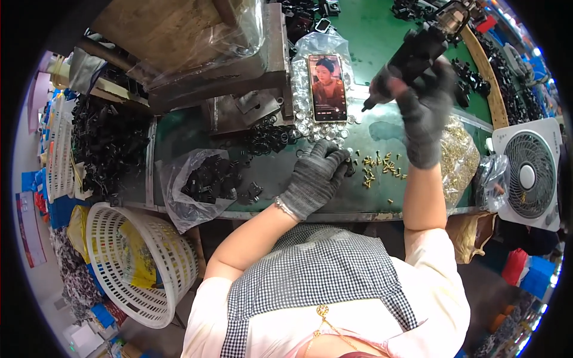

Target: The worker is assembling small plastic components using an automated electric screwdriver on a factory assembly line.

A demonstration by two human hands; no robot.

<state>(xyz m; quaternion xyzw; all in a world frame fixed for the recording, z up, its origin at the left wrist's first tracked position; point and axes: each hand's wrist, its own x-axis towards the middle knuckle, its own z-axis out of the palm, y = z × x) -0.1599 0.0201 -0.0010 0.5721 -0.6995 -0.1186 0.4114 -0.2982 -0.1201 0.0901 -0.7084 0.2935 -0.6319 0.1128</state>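
My left hand (311, 181), in a dark grey knit glove, rests on the green bench. Its fingers are curled over a small black part (348, 170) that shows only partly. My right hand (425, 110), gloved too and smeared by motion, is raised and wrapped round a black power screwdriver (412, 56). The bit points down and to the left, above the bench. Brass-coloured screws (380, 167) lie scattered right of my left hand. Just beyond that hand are small clear round pieces (302, 129) and a propped phone (327, 89) playing a video.
Black rings (270, 136) and a plastic bag of black parts (212, 179) lie to the left. A bag of brass-coloured pieces (458, 158) and a white fan (526, 176) stand at right. A metal stand (215, 83) rises at back left; a white basket (170, 262) sits below.
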